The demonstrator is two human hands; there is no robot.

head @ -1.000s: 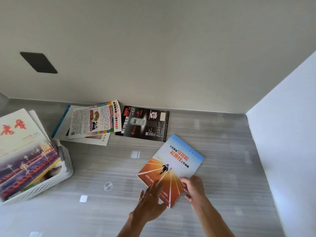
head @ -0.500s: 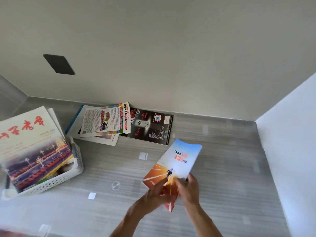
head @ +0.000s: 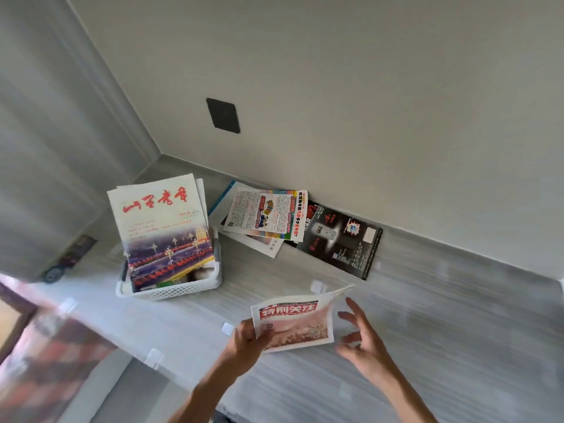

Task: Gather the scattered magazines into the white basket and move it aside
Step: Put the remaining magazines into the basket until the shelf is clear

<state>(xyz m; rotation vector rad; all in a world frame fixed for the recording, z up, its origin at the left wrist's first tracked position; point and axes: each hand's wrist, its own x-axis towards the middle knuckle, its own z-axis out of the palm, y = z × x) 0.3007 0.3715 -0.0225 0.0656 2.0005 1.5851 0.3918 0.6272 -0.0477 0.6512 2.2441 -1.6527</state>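
Observation:
My left hand (head: 248,340) grips the left edge of a magazine (head: 297,323) with a red-and-white headline, held just above the grey counter. Just right of that magazine my right hand (head: 360,340) hovers with its fingers spread and nothing in it. The white perforated basket (head: 180,290) stands to the left, with a large magazine with red characters (head: 161,227) leaning out of it. Against the wall behind lie a colourful magazine (head: 267,215) on top of other sheets and a black magazine (head: 338,241).
Small white squares (head: 227,328) lie on the grey counter (head: 427,315). A dark plate (head: 222,115) is set in the wall. A corner wall closes the left side. A blurred patterned surface (head: 52,364) lies lower left, beyond the counter edge.
The orange-and-blue magazine is turned over, showing a red-headline side, and has moved left in my left hand. My right hand has let go. The view has swung left.

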